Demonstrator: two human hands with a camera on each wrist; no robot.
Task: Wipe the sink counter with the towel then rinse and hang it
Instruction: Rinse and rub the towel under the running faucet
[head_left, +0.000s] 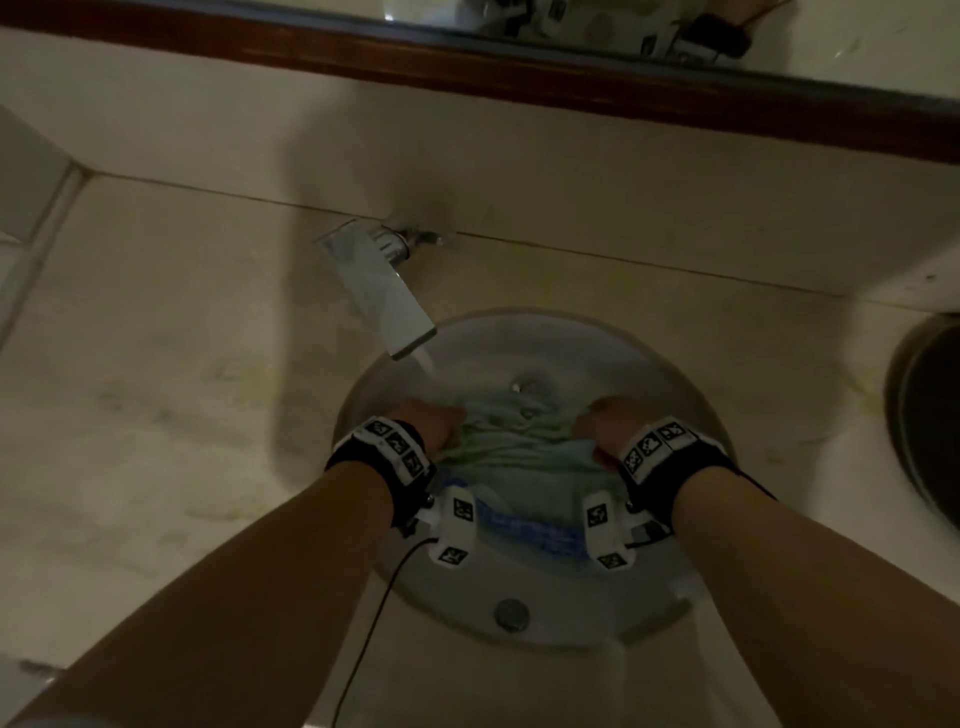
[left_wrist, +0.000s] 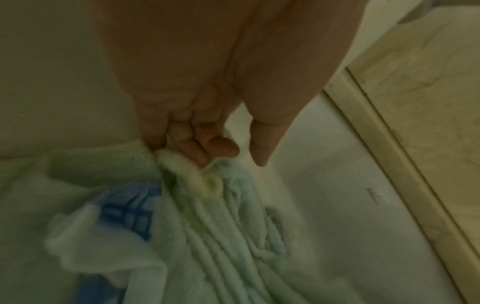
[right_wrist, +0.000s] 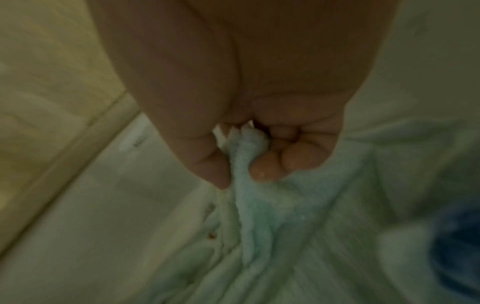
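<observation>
A pale green towel (head_left: 519, 457) with a blue checked band lies bunched in the round white sink (head_left: 670, 613), under water running from the flat faucet (head_left: 382, 296). My left hand (head_left: 434, 421) grips the towel's left end; in the left wrist view its fingers (left_wrist: 197, 144) curl round a fold of the towel (left_wrist: 207, 216), with the thumb held apart. My right hand (head_left: 605, 421) grips the right end; in the right wrist view the thumb and fingers (right_wrist: 265, 168) pinch a gathered ridge of the towel (right_wrist: 259, 216).
The beige stone counter (head_left: 156, 415) surrounds the sink. A mirror with a dark wooden frame (head_left: 467, 67) runs along the back wall. A dark round object (head_left: 930, 415) sits at the right edge. The overflow hole (head_left: 511, 613) is on the sink's near wall.
</observation>
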